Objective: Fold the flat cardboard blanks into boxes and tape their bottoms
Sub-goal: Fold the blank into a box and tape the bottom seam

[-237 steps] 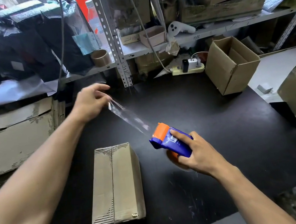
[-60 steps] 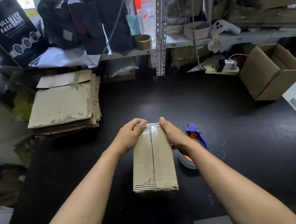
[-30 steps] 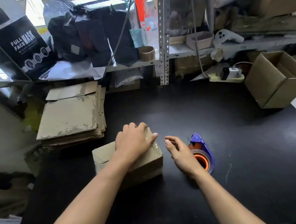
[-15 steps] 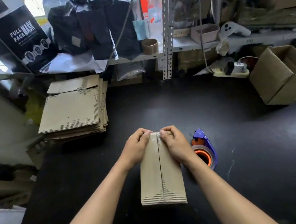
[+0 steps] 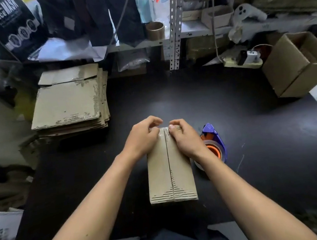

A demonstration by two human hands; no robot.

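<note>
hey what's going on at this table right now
A person is assembling cardboard boxes. Both hands, left hand and right hand, press at the far end of a folded box on the black table. The tape dispenser lies beside it; flat blanks wait stacked at left.

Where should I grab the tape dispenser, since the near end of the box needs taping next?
Take the tape dispenser by its blue body, right hand coming from above. It lies on its side beside the box, roll facing up, nothing blocking it.
</note>
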